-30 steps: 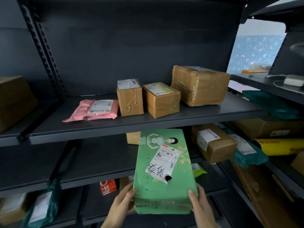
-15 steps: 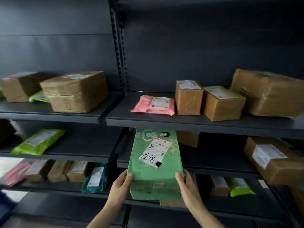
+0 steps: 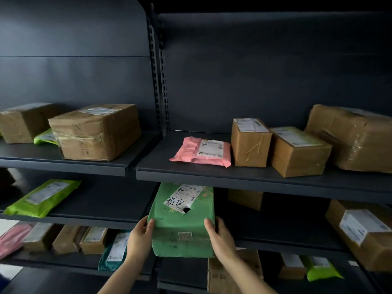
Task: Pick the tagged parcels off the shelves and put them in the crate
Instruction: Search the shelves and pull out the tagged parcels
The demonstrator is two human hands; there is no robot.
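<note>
Green parcel (image 3: 182, 221) held at its near corners by left hand (image 3: 139, 240) and right hand (image 3: 220, 238), fingers closed on it, its far end under the upper shelf (image 3: 254, 177).

You stand in a parcel storeroom or courier pick-up point. Dark metal shelving (image 3: 254, 177) with slotted uprights (image 3: 158, 81) runs in tiers before you, stocked with taped cardboard boxes (image 3: 95, 132), a pink mailer bag (image 3: 203, 151) and a lime-green one (image 3: 42, 197), most bearing printed shipping labels (image 3: 212, 147).
</note>
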